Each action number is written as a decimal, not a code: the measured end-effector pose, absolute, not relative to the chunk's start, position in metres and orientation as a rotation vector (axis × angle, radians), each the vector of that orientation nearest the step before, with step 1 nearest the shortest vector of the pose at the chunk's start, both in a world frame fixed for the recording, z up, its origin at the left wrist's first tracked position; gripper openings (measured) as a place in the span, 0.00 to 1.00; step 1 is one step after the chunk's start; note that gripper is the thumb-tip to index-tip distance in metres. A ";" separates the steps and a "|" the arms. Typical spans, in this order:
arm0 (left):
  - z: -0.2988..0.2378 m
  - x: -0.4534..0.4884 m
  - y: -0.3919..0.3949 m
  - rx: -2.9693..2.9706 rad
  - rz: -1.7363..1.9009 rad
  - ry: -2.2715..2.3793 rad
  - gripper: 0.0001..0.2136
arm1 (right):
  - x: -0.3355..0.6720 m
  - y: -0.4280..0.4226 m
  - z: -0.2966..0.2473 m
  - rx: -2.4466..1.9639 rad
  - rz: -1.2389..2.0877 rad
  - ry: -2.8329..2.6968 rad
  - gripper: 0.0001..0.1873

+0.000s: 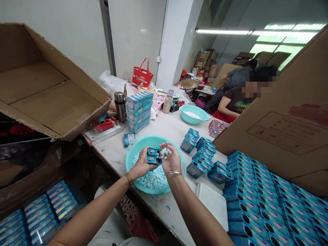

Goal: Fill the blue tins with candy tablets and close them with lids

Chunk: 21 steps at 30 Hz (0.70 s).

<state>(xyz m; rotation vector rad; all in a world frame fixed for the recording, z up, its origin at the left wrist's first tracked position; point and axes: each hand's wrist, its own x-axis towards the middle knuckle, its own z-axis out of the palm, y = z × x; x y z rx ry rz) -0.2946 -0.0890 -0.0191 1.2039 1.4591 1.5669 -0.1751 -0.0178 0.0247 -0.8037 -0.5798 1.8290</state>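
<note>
My left hand [142, 160] is closed round two small blue boxes [153, 160], held side by side with their openings turned to the right. Beside them, my right hand [172, 160] is cupped palm up and holds a heap of pale candies [166, 151], its fingers close to the openings. A few candies lie right at the box ends. Both hands are above a turquoise basin [130, 159] part filled with more pale blue candies [153, 179]. Whether there are candies inside the two boxes cannot be seen.
Rows of blue boxes [246, 205] with dark openings fill the right side. Smaller groups [198, 164] stand beside the basin, near a white lid [212, 201]. Stacked boxes [139, 111] and a thermos [120, 106] stand behind. Cardboard [276, 126] rises at right; a co-worker [234, 102] sits beyond.
</note>
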 end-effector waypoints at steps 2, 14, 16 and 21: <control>-0.016 -0.294 -0.090 1.193 1.526 1.459 0.35 | -0.172 -0.014 0.025 -0.798 1.822 -0.526 0.13; 0.000 -0.307 -0.104 1.152 1.370 1.267 0.38 | -0.168 0.004 -0.011 -1.031 1.572 -1.207 0.25; 0.002 -0.302 -0.102 1.135 1.352 1.247 0.38 | -0.177 -0.004 -0.013 -1.039 1.634 -1.177 0.29; 0.003 -0.299 -0.097 1.151 1.352 1.251 0.38 | -0.186 -0.015 -0.008 -1.009 1.557 -1.204 0.28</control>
